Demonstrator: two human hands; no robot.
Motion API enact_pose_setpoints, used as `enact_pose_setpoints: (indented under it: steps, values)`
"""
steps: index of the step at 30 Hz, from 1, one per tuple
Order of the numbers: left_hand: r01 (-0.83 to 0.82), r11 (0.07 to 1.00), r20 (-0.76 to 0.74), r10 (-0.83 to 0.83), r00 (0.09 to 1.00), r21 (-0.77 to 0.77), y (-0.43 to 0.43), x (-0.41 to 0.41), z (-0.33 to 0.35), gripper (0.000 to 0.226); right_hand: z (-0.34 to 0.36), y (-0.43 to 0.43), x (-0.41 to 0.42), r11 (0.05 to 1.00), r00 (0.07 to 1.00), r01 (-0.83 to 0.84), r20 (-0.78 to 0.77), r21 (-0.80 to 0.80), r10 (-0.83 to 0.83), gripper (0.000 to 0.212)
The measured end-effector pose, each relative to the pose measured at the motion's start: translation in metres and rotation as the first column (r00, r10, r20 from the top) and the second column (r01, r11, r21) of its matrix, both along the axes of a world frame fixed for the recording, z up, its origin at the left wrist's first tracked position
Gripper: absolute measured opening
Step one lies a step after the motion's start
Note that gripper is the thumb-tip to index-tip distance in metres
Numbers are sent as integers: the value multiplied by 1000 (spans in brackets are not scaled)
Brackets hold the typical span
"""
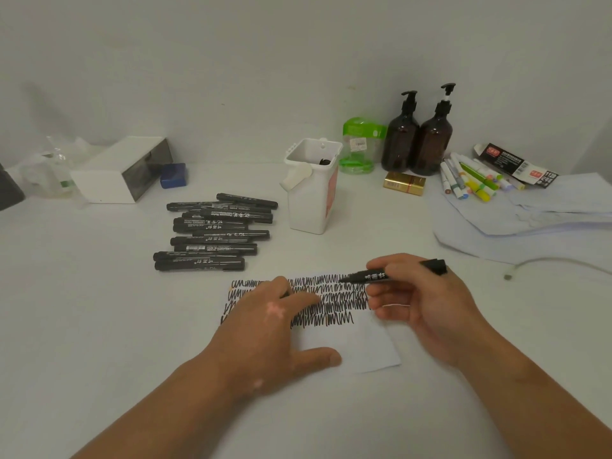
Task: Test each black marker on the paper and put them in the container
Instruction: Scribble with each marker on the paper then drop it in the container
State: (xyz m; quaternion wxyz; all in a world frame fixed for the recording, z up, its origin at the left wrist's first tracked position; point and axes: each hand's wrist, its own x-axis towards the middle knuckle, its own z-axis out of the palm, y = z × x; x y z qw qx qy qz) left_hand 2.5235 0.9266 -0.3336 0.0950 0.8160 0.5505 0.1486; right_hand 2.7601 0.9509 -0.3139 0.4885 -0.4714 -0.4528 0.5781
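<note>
A sheet of white paper (367,346) lies in front of me, its upper half covered in black zigzag scribbles. My left hand (271,329) lies flat on the paper's left part, and something dark shows under its fingers; I cannot tell what it is. My right hand (420,303) grips an uncapped black marker (374,276), its tip pointing left just over the scribbles. Several capped black markers (212,233) lie in a pile to the left. A white container (311,193) stands behind the paper with at least one dark marker end visible inside.
Two brown pump bottles (417,140), a green clear jar (361,147) and a gold box (404,183) stand at the back right. Coloured markers (470,180) and loose papers (530,220) lie far right. A white box (122,170) and blue item (173,175) sit back left.
</note>
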Motion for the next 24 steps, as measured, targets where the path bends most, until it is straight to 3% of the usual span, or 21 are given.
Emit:
enact_pose_setpoints:
  steps: [2,4,6,19,24]
  values:
    - [-17,1000,1,17,1000,-13,0,-5,1,93,-4,-1,-4,998,976,7,217,63,-21,14]
    - [-34,999,3,34,999,-24,-1,-9,1,92,-8,-3,-6,991,892,-6,449,137,-57,12]
    - [-45,999,-4,45,999,-29,-1,-11,2,92,-9,-4,-8,982,822,-20,562,188,-91,9]
    - [-48,998,5,48,999,-50,1,-12,2,90,-11,-6,-10,976,760,-93,648,198,-59,12]
    - [-48,997,13,49,999,-54,1,-12,1,91,-14,-4,-9,976,770,-45,631,212,-101,8]
